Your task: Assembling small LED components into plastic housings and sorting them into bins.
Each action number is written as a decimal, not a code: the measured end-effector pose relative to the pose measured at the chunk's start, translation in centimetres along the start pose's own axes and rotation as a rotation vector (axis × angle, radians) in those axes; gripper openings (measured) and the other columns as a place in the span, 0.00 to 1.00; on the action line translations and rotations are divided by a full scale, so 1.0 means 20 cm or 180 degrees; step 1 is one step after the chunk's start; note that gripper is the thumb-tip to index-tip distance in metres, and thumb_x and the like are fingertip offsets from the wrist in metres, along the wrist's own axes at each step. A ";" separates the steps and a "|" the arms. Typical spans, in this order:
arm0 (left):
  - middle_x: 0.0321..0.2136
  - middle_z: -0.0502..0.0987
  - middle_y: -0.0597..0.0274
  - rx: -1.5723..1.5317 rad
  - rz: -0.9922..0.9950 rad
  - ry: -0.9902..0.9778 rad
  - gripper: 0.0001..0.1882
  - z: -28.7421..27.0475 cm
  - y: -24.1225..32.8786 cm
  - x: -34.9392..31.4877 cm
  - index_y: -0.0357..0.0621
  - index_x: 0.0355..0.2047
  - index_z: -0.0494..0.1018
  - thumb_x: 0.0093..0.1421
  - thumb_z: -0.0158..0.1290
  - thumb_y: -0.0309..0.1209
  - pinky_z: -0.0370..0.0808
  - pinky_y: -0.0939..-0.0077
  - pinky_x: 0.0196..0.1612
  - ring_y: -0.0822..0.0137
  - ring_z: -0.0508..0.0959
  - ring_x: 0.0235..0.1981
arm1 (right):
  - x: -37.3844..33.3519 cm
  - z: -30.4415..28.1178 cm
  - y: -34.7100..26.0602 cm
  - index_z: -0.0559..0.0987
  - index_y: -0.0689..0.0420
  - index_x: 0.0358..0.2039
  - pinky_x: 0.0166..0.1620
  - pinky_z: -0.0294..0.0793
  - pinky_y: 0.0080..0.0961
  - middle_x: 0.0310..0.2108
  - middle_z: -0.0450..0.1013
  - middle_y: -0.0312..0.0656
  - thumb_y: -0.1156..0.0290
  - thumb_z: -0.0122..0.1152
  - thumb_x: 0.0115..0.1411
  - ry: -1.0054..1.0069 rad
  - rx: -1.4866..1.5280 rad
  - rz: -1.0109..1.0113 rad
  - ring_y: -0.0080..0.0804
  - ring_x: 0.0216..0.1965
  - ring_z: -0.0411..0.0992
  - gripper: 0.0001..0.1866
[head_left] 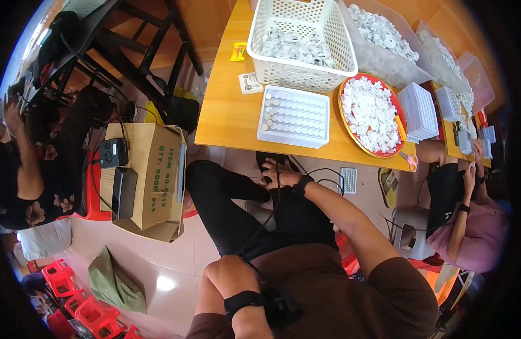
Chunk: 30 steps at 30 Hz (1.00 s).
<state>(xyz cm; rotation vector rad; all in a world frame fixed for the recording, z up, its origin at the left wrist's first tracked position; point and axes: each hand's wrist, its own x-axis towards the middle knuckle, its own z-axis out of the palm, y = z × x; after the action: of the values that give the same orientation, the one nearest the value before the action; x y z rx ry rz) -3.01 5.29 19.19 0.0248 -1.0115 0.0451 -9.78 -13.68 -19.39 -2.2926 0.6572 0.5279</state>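
Note:
My right hand [281, 174] rests palm down on my black-trousered knee, its fingers apart. A thin black cable runs across it, and a dark band sits at the wrist. My left arm [229, 277] is bent sharply, its banded wrist leading out at the lower edge, so my left hand is out of view. Just beyond my knees, a white tray [299, 139] with rows of round pockets stands on the wooden table [224, 121]; a few discs fill its left end. Beside it, a red round tray [344, 116] holds a heap of small white pieces.
A white perforated basket [305, 72] and a clear bin [379, 65] hold white parts. Pink-handled scissors [410, 162] lie at the table edge. A cardboard box [144, 186] carrying black devices stands at left. People sit on both sides; red stools [96, 316] stand lower left.

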 end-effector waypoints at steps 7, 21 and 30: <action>0.31 0.65 0.68 0.0432 0.0284 0.0253 0.11 0.04 -0.02 -0.02 0.42 0.30 0.66 0.48 0.51 0.14 0.69 0.78 0.39 0.72 0.69 0.36 | 0.01 0.02 0.02 0.74 0.52 0.39 0.49 0.47 0.74 0.52 0.55 0.39 0.51 0.61 0.43 0.0217 -0.0024 -0.0166 0.43 0.63 0.43 0.24; 0.35 0.65 0.64 0.0377 -0.0098 -0.0132 0.16 -0.02 0.15 -0.03 0.40 0.36 0.66 0.47 0.53 0.15 0.68 0.76 0.43 0.68 0.68 0.40 | -0.01 0.01 0.01 0.75 0.51 0.38 0.48 0.52 0.68 0.51 0.57 0.37 0.52 0.62 0.42 0.0260 -0.0068 -0.0090 0.42 0.62 0.45 0.24; 0.34 0.65 0.65 0.0523 0.0530 0.0186 0.16 0.04 -0.03 -0.02 0.39 0.38 0.66 0.48 0.52 0.14 0.68 0.76 0.43 0.68 0.68 0.39 | 0.00 -0.01 -0.02 0.74 0.51 0.45 0.53 0.47 0.70 0.60 0.51 0.39 0.52 0.64 0.42 0.0022 0.0024 -0.0022 0.40 0.64 0.41 0.29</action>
<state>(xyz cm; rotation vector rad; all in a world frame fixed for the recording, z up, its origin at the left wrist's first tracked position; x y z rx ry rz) -3.87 4.58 19.20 0.0889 -0.9477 0.2797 -9.58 -13.52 -19.06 -2.2896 0.6533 0.5137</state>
